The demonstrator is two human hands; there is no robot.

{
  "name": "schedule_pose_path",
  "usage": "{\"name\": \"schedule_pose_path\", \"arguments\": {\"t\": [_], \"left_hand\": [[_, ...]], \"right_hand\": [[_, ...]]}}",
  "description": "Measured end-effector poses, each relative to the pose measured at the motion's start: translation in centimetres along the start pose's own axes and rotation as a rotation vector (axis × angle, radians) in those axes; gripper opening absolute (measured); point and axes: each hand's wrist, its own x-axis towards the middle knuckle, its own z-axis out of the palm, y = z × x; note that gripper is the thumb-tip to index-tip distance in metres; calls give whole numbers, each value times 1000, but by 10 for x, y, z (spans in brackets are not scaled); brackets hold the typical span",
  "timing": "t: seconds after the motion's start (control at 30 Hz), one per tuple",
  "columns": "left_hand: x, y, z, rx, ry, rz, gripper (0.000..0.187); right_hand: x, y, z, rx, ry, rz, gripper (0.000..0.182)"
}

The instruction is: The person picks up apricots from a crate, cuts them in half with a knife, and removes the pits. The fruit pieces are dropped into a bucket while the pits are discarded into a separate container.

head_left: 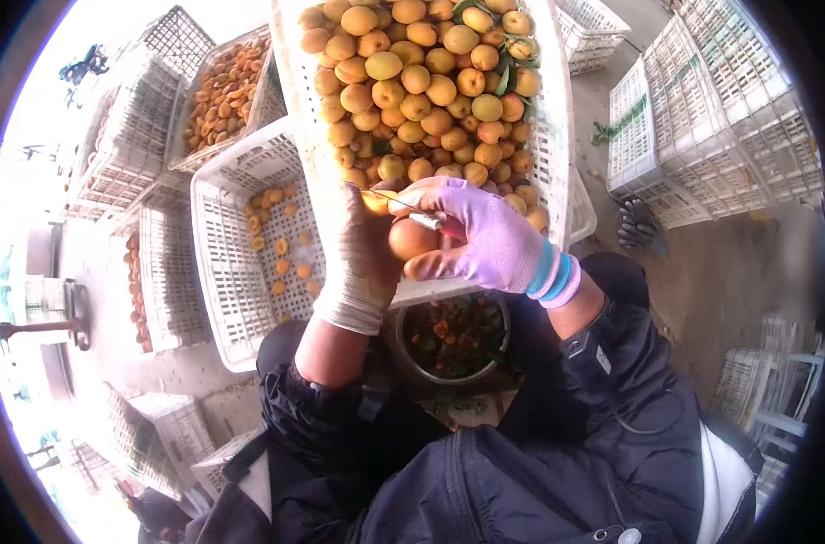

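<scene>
My left hand (362, 254), in a stained white glove, is closed at the near end of a crate of whole apricots (430, 86). A cut orange apricot piece (379, 201) shows at its fingertips. My right hand (498, 236), in a purple glove with blue cuff bands, grips a small knife (423, 219) whose thin blade points up and left across that piece. A round whole apricot (414, 239) sits between the two hands, against my right fingers and just above the thumb. The left fingers are partly hidden behind the hand.
Left of the fruit crate stands a white basket (220, 240) with a few apricot halves. Behind it is a crate of halves (222, 95). A metal bowl of scraps (453, 337) sits between my knees. Stacked crates (702, 118) and a dark glove (641, 225) lie right.
</scene>
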Motion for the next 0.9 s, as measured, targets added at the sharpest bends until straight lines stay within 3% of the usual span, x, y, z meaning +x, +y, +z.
{"name": "schedule_pose_path", "arguments": {"t": [0.07,0.13,0.17,0.2,0.23,0.33,0.4,0.6,0.67,0.7,0.73,0.8,0.83,0.87,0.9], "left_hand": [[-1,6,-7,2,-144,-158,71],[-4,7,0,-41,-208,-177,71],[-5,6,1,-186,-347,-227,72],[-7,5,3,-333,-485,-277,72],[-11,-4,16,71,-108,-104,70],[-6,-10,4,124,-62,-71,68],[-5,-11,4,58,-31,-103,68],[-23,12,13,346,-22,-123,59],[-41,41,30,761,83,143,54],[-44,59,23,1066,235,350,46],[-45,79,16,1366,390,564,39],[-42,104,-3,2126,714,1228,37],[-39,103,-6,2051,781,1226,42],[-35,97,-11,2057,780,1227,42],[-31,84,-15,1985,573,1071,43]], "right_hand": [[2,15,3,89,100,-108,49],[4,6,1,84,239,-37,44],[7,10,0,-122,327,-155,38],[8,12,2,-121,328,-153,38],[8,13,5,-150,325,-171,37],[5,3,2,-314,250,-60,22],[8,15,3,-356,273,-158,19],[2,8,-1,-164,264,-77,11],[-2,-12,-11,-105,170,43,18],[-3,0,-17,215,12,56,22],[-9,-3,-26,141,-107,165,25],[-17,-12,-44,-67,-460,168,29],[-18,-24,-50,-126,-611,285,29],[-21,-23,-52,-122,-610,282,29],[-24,-21,-54,-47,-517,269,30]]}}
